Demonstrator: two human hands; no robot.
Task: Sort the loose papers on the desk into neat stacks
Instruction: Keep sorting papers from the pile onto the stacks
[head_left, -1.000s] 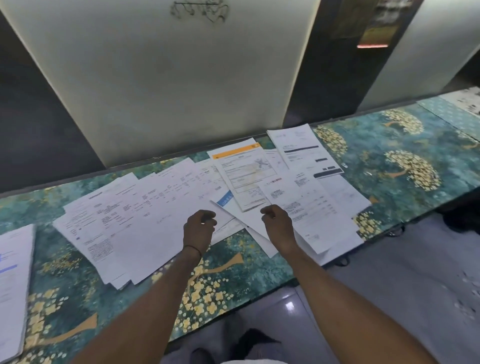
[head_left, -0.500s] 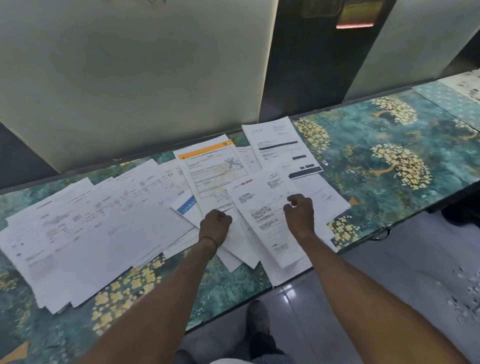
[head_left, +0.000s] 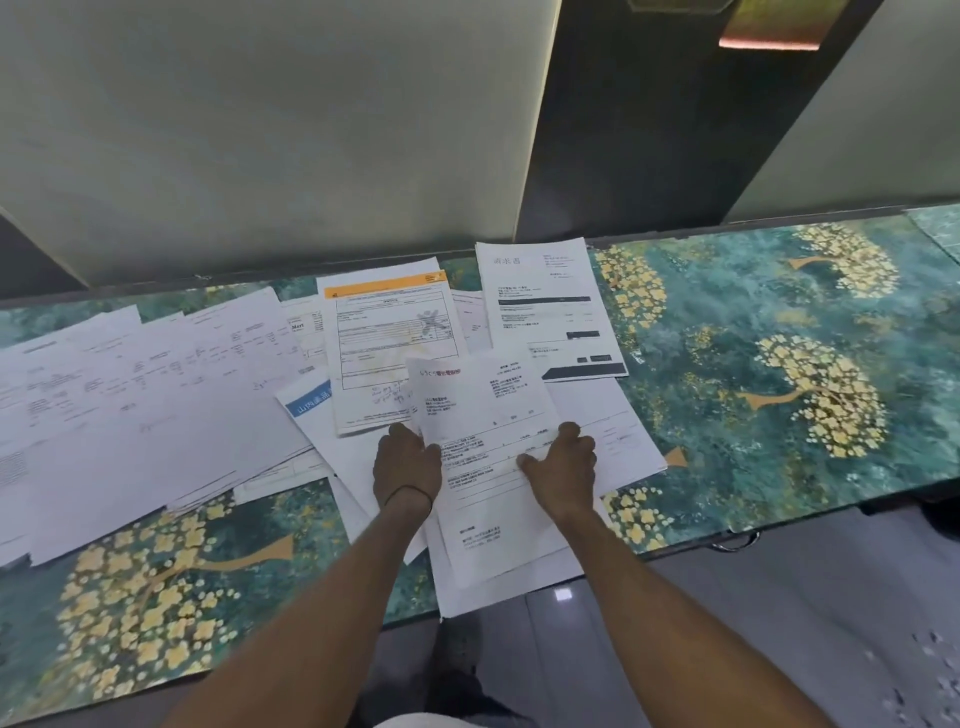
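as papers (head_left: 156, 415) overlap, left grip (head_left: 408, 465) and right grip (head_left: 563, 462) pinch one sheet (head_left: 483, 410).

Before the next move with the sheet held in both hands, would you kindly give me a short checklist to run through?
1. Grip: left hand and right hand hold the red-headed sheet at opposite edges: ok.
2. Only one sheet taken: cannot tell; its underside is hidden.
3. Lower sheets safe on the desk: not ok; they overhang its near edge.
4. Neat stacks: not ok; the orange-banded form and the left spread lie fanned and askew.
5. Room for a stack: ok; bare desk shows to the right.
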